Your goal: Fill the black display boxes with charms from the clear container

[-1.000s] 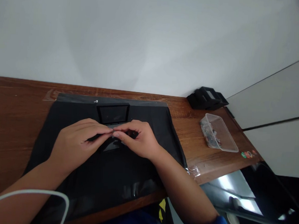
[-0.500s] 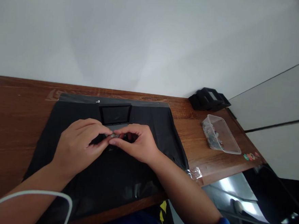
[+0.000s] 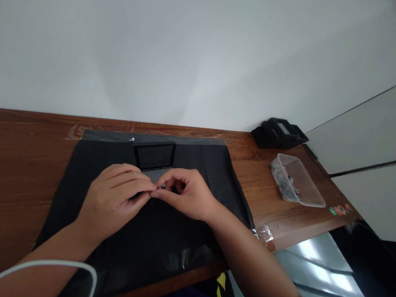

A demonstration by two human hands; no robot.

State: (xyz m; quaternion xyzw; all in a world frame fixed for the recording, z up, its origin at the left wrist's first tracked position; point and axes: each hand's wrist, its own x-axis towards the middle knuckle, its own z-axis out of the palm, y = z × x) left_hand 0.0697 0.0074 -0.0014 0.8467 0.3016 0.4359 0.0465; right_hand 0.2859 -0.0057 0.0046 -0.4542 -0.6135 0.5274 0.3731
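Observation:
My left hand [image 3: 114, 201] is closed, its thumb and fingertips pressed together. They meet the fingertips of my right hand [image 3: 188, 194], which is also closed in a pinch. A small shiny greyish thing [image 3: 163, 185] shows at the right fingers; most of it is hidden, so its kind cannot be told. Just behind the hands stands a black case [image 3: 154, 156] with its lid raised and a grey inside, partly covered by my fingers. Beneath lies a black sheet [image 3: 164, 241] on the wooden table [image 3: 13, 167].
To the right sits a clear plastic tub [image 3: 299, 180] with small bagged bits. Black boxes [image 3: 280, 133] stand behind it by the wall. Colourful small pieces [image 3: 339, 210] lie near the right edge. A white cable [image 3: 47, 262] crosses my left forearm.
My left fingers have closed together more and now hide most of the small thing. Both hands appear slightly further right, and the whole view has shifted a little.

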